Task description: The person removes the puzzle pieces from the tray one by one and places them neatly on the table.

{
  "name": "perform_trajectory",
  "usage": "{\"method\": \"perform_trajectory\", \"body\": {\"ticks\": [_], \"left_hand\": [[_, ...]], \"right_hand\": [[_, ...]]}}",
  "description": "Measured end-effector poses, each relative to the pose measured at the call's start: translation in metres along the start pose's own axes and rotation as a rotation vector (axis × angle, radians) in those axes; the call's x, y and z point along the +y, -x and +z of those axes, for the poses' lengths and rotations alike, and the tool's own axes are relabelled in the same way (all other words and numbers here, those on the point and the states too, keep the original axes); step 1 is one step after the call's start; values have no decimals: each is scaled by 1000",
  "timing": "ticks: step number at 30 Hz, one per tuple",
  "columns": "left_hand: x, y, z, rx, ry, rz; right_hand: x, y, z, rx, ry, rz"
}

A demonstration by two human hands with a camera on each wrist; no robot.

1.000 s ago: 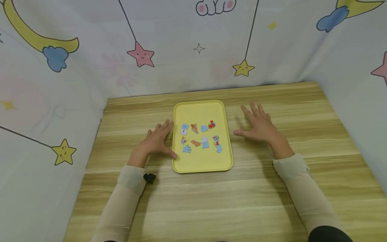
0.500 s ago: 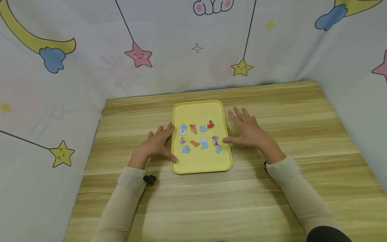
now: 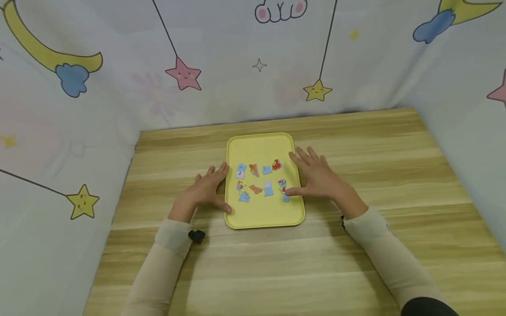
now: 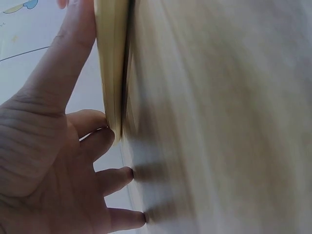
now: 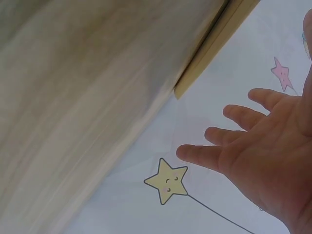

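A yellow tray (image 3: 265, 216) lies on the wooden table, bearing several small flat cut-out pieces in two loose rows. Among them are an orange piece (image 3: 255, 189), a red one (image 3: 276, 165) and a blue-and-lilac one (image 3: 268, 188). At the tray's left edge is my left hand (image 3: 202, 189), fingers spread. In the left wrist view, two of its fingertips meet the tray's side (image 4: 111, 73) and two others reach the tabletop. My right hand (image 3: 316, 175), also spread and holding nothing, hovers over the right rim; its thumb overlaps a multicoloured piece (image 3: 282, 183) in the head view.
The wooden table (image 3: 253, 272) extends around the tray on all sides. Behind it and to both sides hangs a white cloth (image 3: 229, 87) printed with stars and moons. A small black object (image 3: 196, 236) sits at the left sleeve cuff.
My right hand has moved leftward and slightly nearer, from beside the tray to over its right rim. The left hand stays at the left edge, and the pieces lie as before.
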State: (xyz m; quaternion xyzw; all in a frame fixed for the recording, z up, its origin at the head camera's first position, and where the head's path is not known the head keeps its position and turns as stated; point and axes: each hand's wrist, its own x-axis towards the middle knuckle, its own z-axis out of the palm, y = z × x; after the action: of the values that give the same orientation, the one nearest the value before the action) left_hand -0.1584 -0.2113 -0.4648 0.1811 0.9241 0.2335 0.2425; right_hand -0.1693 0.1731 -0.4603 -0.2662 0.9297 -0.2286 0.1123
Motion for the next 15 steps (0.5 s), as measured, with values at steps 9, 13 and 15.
{"method": "perform_trajectory", "body": {"ticks": [9,13,15], "left_hand": [[1,-1,1,5,5,-3],[0,-1,1,10,16,-2],[0,0,2,10,23,-3]], "right_hand": [[-4,0,1,-12,-1,-5],[-4,1,2,-17,-12,-10],[-4,1,4,-17,-9,-13]]}}
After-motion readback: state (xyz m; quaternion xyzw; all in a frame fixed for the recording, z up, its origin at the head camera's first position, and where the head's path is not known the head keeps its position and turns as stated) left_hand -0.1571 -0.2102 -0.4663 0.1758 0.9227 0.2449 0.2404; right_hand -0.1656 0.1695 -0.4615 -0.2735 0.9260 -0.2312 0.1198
